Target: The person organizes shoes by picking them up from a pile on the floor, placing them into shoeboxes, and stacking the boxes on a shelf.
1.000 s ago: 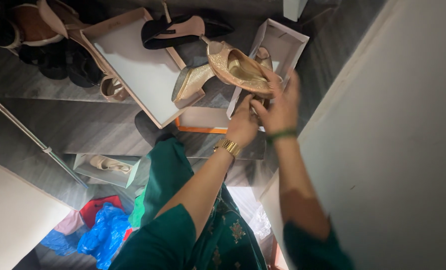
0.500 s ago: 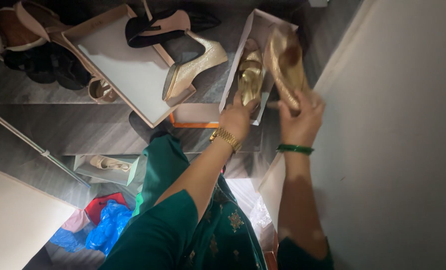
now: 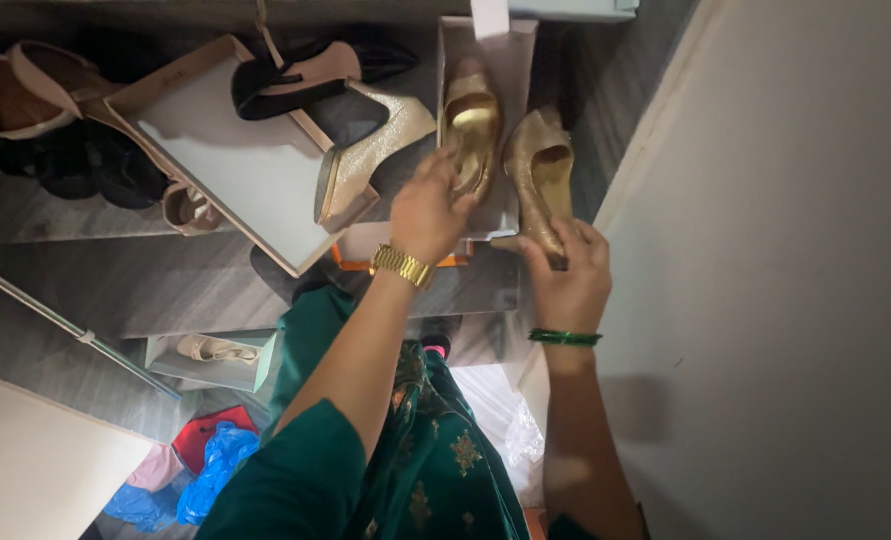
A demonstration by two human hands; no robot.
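Fingers of right hand [image 3: 569, 285] pinch glittery gold heel [image 3: 540, 180] | left hand [image 3: 429, 210] clasps satin gold shoe [image 3: 471, 130] in box [image 3: 511, 75]

Single head view, steeply down, close over shelf [image 3: 216, 270]

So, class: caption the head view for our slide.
Left hand and right hand each settle a gold shoe into a box.

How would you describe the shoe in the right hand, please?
Find the open white shoebox on the grey shelf by the pale wall. One gold shoe lies inside; the one meant hangs over its right edge, toe in the right hand.
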